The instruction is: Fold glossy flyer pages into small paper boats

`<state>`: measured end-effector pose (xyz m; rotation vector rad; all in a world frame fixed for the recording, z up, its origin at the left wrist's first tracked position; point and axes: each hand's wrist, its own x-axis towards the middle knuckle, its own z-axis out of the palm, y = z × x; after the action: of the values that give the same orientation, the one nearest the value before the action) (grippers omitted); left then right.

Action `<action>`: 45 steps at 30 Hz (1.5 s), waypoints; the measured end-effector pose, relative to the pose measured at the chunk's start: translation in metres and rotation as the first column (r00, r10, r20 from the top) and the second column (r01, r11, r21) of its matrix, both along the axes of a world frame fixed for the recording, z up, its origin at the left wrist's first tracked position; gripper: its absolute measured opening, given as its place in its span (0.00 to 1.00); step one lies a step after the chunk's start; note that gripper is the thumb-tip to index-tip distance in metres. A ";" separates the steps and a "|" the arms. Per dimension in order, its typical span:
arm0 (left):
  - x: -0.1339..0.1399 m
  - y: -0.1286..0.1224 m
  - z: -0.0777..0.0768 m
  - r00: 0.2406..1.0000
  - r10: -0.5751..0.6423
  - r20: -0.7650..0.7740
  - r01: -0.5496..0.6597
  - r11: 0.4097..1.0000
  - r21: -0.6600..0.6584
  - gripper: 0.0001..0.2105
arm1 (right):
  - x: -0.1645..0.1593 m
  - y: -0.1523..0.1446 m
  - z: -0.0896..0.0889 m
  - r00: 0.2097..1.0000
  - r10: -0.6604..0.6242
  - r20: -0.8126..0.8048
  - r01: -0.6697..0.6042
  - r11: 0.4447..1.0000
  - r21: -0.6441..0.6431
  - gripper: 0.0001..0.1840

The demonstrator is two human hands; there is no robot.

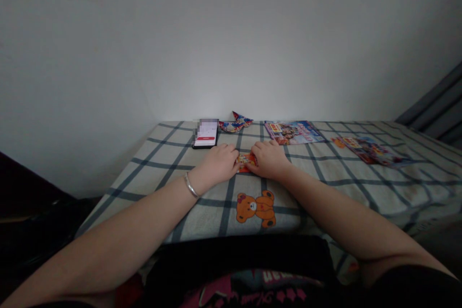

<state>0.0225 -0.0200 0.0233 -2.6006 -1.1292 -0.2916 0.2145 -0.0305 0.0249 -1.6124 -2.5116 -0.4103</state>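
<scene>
A small orange-red printed piece, like folded paper [247, 161], lies flat on the checked cloth. Its two ends disappear under my fingers. My left hand [221, 162], with a silver bangle at the wrist, has its fingers curled closed over the left end. From the other side my right hand [270, 160] grips the right end, thumb low and fingers bent over it. How much of the piece sits under each hand is hidden. Just beyond my left hand rests a phone [206, 134] with a lit screen.
Behind the hands, against the wall, is a pointed red-white-blue folded shape [235, 124]. Two colourful printed booklets lie to the right, one farther back [294, 132] and one nearer [373, 150]. The checked cloth [173, 168] has a bear print [255, 209] near its front edge.
</scene>
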 end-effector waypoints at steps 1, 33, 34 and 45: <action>0.000 -0.001 0.000 1.000 0.005 -0.001 -0.005 1.000 -0.002 0.11 | 0.000 0.000 -0.001 1.000 0.001 0.002 -0.001 1.000 0.003 0.25; -0.017 0.006 -0.006 0.998 -0.015 -0.057 0.006 0.989 -0.147 0.16 | 0.026 0.014 -0.001 0.989 0.035 -0.142 -0.052 0.992 -0.116 0.32; -0.018 0.006 -0.005 0.998 -0.019 -0.060 0.009 0.987 -0.163 0.17 | 0.027 0.014 -0.001 0.990 0.032 -0.140 -0.049 0.992 -0.120 0.32; -0.027 0.012 0.002 0.995 -0.100 -0.007 0.095 0.960 -0.263 0.19 | 0.045 0.018 0.004 0.991 0.035 -0.126 -0.058 0.982 -0.178 0.29</action>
<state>-0.0049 -0.0082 0.0255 -2.8896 -1.1011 -0.1438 0.2592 -0.0129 0.0291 -1.5814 -2.5509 -0.0748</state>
